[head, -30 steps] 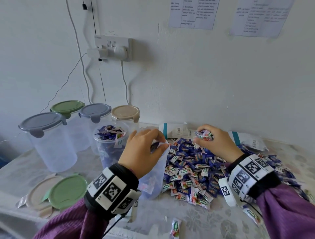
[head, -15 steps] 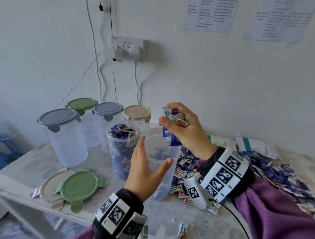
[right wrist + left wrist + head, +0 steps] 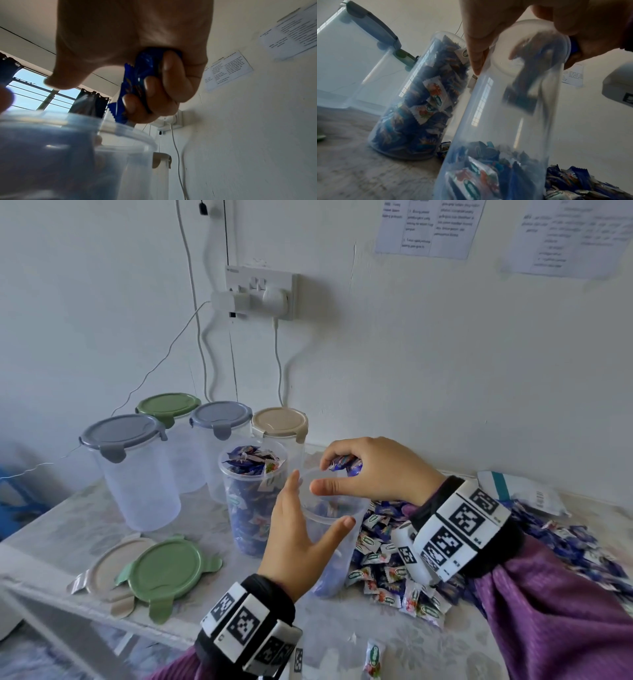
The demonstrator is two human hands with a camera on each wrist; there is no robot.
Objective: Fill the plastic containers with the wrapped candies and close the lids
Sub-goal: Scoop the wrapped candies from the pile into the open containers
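A clear open container stands at the table's middle with a few wrapped candies at its bottom. My left hand wraps round its left side, thumb across the front rim. Just above its mouth my right hand grips a bunch of blue wrapped candies, also seen as blue candies over the container rim. In the left wrist view a blurred candy drops inside this container. To its left stands a second open container, full of candies. The candy pile lies to the right.
Four lidded, empty-looking containers stand at the back left by the wall. A green lid and a beige lid lie near the table's left front edge. One loose candy lies in front. Cables hang from a wall socket.
My right hand lifted a bunch of candies off the pile and carried it left over the container's mouth. My left hand shifted from pinching the rim to wrapping the side.
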